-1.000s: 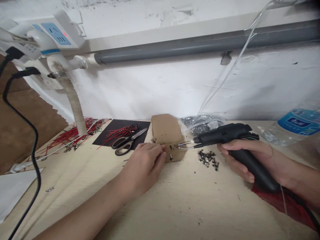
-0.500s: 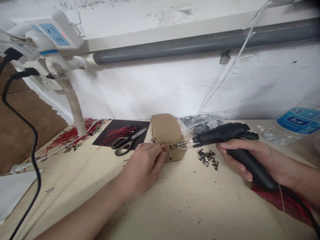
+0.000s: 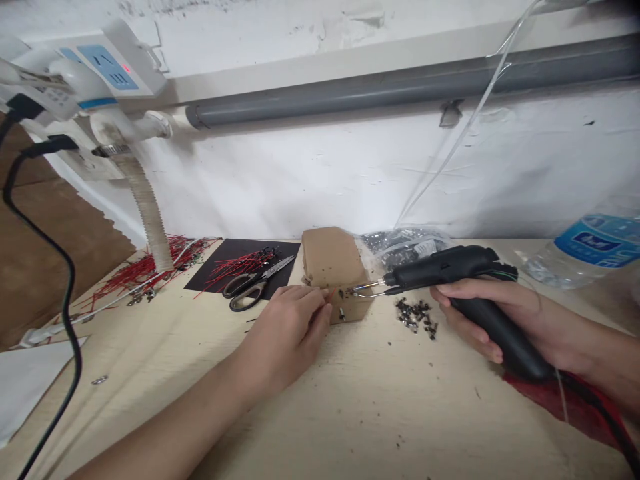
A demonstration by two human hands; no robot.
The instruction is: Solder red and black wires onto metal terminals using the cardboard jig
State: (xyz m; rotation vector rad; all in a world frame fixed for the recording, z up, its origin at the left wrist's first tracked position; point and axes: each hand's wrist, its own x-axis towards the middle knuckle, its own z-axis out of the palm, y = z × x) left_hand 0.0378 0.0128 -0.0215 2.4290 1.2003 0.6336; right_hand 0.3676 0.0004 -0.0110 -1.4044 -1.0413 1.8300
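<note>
My right hand [image 3: 480,307] is wrapped round a black pistol-shaped soldering gun [image 3: 440,267]. Its metal tip and the thin curved feed tube beside it point left, over a piece of cardboard [image 3: 335,257]. My left hand [image 3: 295,320] rests at the cardboard's left edge, fingers closed in a pinch. A short bit of red wire [image 3: 333,292] shows at the fingertips, close to a small dark part by the soldering tip; the rest of the wire is hidden. One small metal connector [image 3: 342,314] lies apart on the cardboard, nearer me.
Loose connectors [image 3: 416,315] lie right of the cardboard, before a clear bag [image 3: 405,243] of similar parts. Scissors [image 3: 250,290] and red wires sit on a black sheet [image 3: 210,277]. More red wires [image 3: 125,277] surround a ribbed hose [image 3: 150,220]. A water bottle [image 3: 590,247] lies at right.
The soldering gun and my right hand have shifted very slightly left. My left hand keeps its place on the cardboard.
</note>
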